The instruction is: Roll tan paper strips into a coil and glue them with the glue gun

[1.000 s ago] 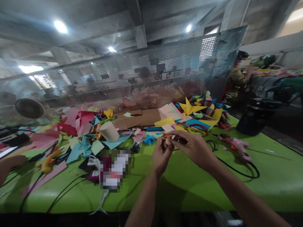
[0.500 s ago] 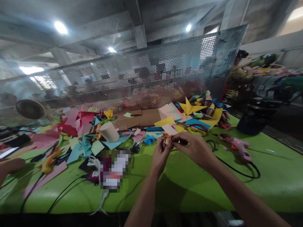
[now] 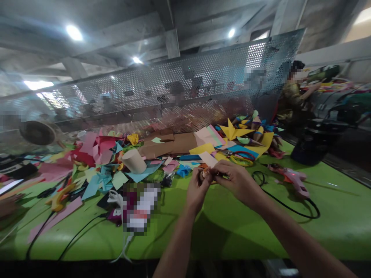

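Note:
Close together above the green tabletop (image 3: 232,239), my two hands meet at a small striped orange-and-pale piece (image 3: 206,172). My left hand (image 3: 198,188) is closed around its lower side, thumb against it. Fingers and thumb of my right hand (image 3: 236,178) are pinched at its right edge. Most of the piece is hidden by the fingers, so its kind is unclear. Just beyond the hands lie a pale sheet of paper (image 3: 207,158) and red-handled scissors (image 3: 245,155).
A pink glue gun (image 3: 290,178) with a black cord lies to the right. Left are paper scraps (image 3: 95,148), a pale cardboard tube (image 3: 134,161), a yellow glue gun (image 3: 60,197) and another person's hand (image 3: 10,204). Behind rises a perforated metal panel (image 3: 185,92).
My right-hand fingers have shifted slightly around the striped piece; my left hand stays nearly still. The other person's hand at the far left has moved, and the person at the back right has raised an arm.

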`<state>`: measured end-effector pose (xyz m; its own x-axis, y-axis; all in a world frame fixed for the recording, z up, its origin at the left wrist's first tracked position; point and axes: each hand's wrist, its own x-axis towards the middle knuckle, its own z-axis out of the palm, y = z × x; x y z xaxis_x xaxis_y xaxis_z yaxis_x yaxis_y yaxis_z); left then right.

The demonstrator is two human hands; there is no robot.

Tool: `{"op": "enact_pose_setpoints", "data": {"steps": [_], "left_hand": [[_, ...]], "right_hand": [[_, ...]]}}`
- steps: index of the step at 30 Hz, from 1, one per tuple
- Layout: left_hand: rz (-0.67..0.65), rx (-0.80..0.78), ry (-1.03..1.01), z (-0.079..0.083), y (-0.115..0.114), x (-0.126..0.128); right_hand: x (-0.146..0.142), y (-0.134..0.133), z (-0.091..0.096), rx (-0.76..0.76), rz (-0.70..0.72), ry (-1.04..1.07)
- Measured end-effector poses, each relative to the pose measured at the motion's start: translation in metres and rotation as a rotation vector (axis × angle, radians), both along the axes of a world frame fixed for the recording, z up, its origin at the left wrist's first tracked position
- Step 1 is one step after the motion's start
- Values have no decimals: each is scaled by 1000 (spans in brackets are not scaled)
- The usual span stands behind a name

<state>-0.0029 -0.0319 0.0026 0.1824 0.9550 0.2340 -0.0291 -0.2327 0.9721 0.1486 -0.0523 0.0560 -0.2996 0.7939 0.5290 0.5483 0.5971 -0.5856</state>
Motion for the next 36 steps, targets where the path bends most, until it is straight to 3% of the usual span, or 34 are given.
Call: {"op": "enact_pose_setpoints", "data": {"steps": [10,16,28,36], "left_hand": [[-13,7,-61,1,-1,0],[-55,-14,-213,0,0,2],[-9,18,-64,-3,1,0],[-32,2,-71,-3,1,1]], "right_hand": [[1,6,-9,-34,26,112],[6,5,-5,-46,33,74],[2,2,-6,-52,86,116],[3,-2,0,-14,0,-6]]}}
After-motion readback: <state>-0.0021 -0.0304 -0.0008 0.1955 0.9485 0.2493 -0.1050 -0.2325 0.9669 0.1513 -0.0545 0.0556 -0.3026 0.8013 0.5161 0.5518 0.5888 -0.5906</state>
